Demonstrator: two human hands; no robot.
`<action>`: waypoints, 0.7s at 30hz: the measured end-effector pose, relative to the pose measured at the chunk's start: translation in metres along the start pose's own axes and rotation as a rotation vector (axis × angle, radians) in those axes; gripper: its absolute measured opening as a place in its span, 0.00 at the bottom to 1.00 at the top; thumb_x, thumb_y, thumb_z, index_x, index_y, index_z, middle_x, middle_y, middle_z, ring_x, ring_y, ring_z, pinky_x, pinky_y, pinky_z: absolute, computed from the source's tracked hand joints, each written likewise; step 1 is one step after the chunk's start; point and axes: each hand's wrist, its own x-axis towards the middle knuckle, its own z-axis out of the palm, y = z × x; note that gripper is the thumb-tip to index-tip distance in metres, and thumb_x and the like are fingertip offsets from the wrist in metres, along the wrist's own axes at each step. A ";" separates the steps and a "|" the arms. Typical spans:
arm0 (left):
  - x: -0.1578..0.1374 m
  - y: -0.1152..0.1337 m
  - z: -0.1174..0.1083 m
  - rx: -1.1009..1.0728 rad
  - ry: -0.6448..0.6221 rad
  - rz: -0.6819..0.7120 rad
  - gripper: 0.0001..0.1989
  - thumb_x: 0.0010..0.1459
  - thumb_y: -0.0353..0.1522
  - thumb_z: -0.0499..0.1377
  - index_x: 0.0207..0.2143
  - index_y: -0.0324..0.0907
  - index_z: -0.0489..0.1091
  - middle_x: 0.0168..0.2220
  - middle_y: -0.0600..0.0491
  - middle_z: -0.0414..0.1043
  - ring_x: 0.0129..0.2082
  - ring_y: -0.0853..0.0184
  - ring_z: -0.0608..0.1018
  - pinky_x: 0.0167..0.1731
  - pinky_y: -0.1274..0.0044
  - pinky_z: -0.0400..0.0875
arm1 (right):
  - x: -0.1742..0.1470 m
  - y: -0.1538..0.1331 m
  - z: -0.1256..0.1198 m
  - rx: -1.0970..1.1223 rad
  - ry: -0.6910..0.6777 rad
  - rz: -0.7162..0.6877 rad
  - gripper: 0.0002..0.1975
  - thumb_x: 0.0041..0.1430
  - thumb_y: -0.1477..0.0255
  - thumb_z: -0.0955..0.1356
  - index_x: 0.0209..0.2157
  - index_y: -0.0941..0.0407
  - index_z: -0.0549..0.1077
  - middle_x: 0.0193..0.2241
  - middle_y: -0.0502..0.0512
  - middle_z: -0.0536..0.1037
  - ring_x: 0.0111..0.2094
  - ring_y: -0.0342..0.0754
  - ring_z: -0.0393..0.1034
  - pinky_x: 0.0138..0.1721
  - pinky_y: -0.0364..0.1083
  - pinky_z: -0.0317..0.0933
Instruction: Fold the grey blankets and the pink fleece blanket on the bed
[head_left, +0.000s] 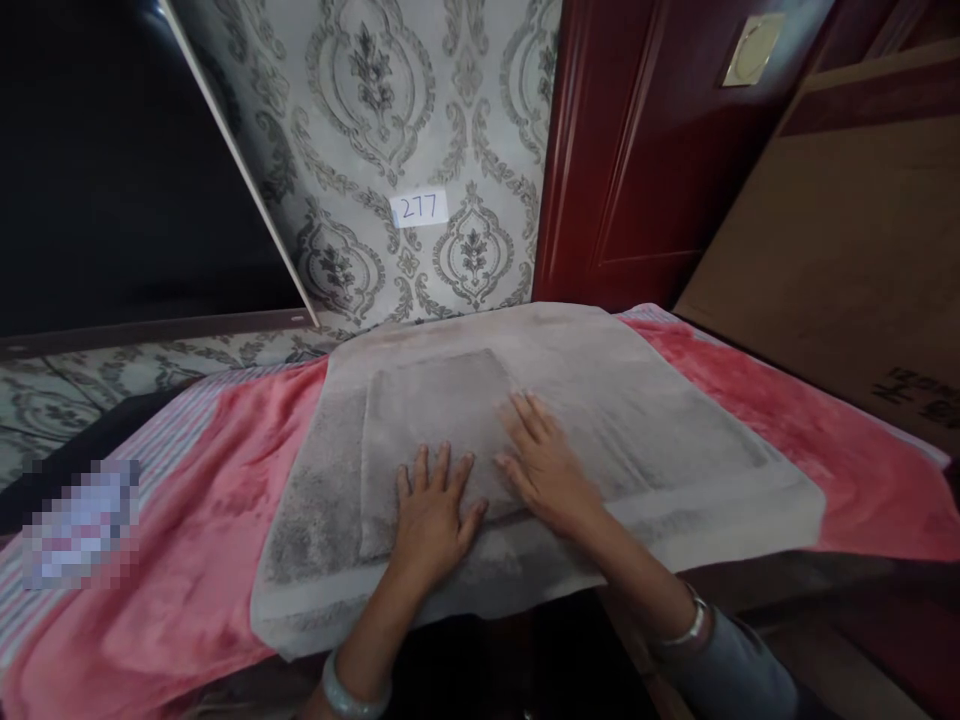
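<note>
A grey plush towel (pixel 682 420) lies spread over the pink blanket, with a smaller folded grey layer (pixel 442 400) on its left half. Fingers spread, my left hand (pixel 435 515) rests flat on the near part of that folded layer. My right hand (pixel 546 465) lies palm down at the layer's right side, its fingers stretched out and slightly smeared by motion. Neither hand holds anything. Whether the folded layer belongs to the larger towel or is a separate piece I cannot tell.
The pink blanket (pixel 202 500) covers the table on both sides. A dark screen (pixel 135 170) stands at the left, a large cardboard box (pixel 847 240) at the right. Behind are patterned wallpaper with a paper label (pixel 418 208) reading 277 and a red door (pixel 637 150).
</note>
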 end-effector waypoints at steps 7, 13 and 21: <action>-0.003 -0.001 0.001 0.020 -0.022 -0.013 0.32 0.64 0.46 0.52 0.67 0.47 0.58 0.71 0.42 0.50 0.70 0.42 0.52 0.63 0.44 0.49 | -0.005 0.032 0.037 -0.181 -0.307 0.038 0.29 0.64 0.63 0.66 0.66 0.47 0.64 0.68 0.55 0.54 0.69 0.61 0.44 0.67 0.66 0.42; -0.017 -0.006 0.011 0.030 0.020 -0.008 0.32 0.63 0.44 0.55 0.67 0.46 0.59 0.70 0.41 0.52 0.69 0.42 0.55 0.63 0.46 0.53 | -0.007 0.032 0.035 -0.245 -0.330 0.028 0.30 0.66 0.62 0.65 0.67 0.48 0.61 0.69 0.56 0.53 0.69 0.62 0.43 0.66 0.67 0.44; -0.013 -0.055 -0.038 -0.373 -0.001 0.115 0.23 0.69 0.41 0.44 0.56 0.48 0.73 0.55 0.48 0.75 0.55 0.57 0.77 0.57 0.61 0.70 | 0.024 0.006 0.015 -0.312 -0.508 -0.059 0.23 0.71 0.64 0.61 0.64 0.53 0.67 0.65 0.60 0.62 0.68 0.61 0.47 0.66 0.63 0.46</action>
